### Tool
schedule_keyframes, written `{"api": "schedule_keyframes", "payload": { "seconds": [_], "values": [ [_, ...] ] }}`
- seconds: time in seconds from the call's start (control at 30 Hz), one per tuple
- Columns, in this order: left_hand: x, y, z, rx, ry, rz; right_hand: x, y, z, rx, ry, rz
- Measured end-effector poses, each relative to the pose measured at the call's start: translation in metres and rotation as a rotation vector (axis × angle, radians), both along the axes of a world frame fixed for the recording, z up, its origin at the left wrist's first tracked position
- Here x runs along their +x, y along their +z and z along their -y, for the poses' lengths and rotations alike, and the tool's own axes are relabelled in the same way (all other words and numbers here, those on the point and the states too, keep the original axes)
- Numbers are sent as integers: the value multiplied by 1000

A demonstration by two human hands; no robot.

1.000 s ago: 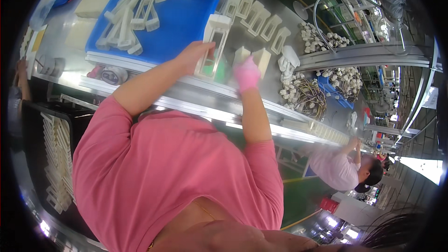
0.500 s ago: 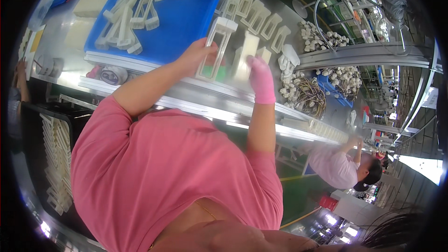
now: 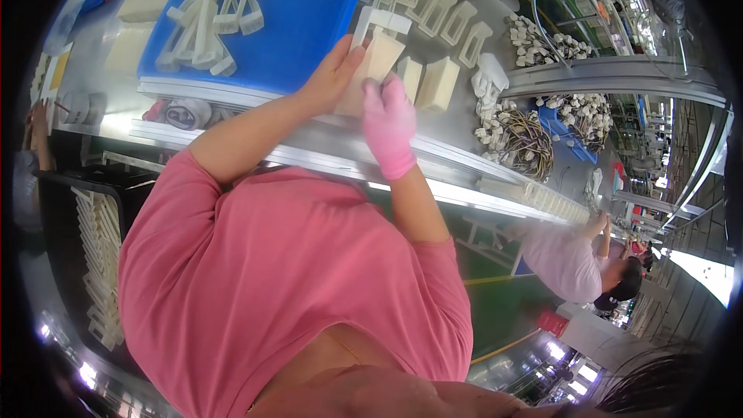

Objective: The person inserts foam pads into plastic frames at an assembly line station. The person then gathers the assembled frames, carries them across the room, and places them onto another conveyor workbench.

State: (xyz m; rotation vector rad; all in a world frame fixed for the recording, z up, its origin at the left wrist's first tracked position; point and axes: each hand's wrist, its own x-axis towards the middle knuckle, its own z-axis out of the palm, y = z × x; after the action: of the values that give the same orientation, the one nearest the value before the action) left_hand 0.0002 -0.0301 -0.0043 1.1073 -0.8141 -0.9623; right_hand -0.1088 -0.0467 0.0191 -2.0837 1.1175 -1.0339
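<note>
Pink-gloved right hand (image 3: 388, 120) pinching a cream panel (image 3: 379, 56) near its lower end; the panel apparently lies over a white frame (image 3: 391, 22), gripped by the bare left hand's (image 3: 331, 79) curled fingers beside a blue tray (image 3: 313, 42).

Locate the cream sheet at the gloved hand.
In the head view, the cream sheet is at upper centre, overlapping the white frame, between the bare left hand and pink-gloved right hand.

Left hand (image 3: 334, 76): bare, gripping, 11 o'clock
Right hand (image 3: 388, 122): pink-gloved, fingers bent, 12 o'clock
Left forearm (image 3: 251, 133): toward 2
Right forearm (image 3: 418, 205): toward 11
</note>
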Motion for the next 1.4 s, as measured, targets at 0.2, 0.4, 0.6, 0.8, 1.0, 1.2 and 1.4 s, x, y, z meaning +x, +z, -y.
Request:
{"api": "schedule_keyframes", "payload": {
  "seconds": [0.2,0.4,0.6,0.8,1.0,1.2,1.4],
  "values": [
    [5,-9,2,-82,-44,48,-2,0,6,-8,62,-110],
    [5,-16,7,7,-39,-97,-3,6,6,144,64,-112],
    [-2,-2,0,55,10,-14,-3,13,7,159,55,-187],
    [2,-11,5,13,-24,-68,-1,11,12,118,71,-265],
    [8,-3,7,35,-208,-556,-2,10,17,-153,13,108],
    [23,-13,11,181,-417,-698,-3,-15,60,-103,116,-484],
    [22,-13,12,210,-416,-668,6,-64,69,30,402,-799]
  ]
}}
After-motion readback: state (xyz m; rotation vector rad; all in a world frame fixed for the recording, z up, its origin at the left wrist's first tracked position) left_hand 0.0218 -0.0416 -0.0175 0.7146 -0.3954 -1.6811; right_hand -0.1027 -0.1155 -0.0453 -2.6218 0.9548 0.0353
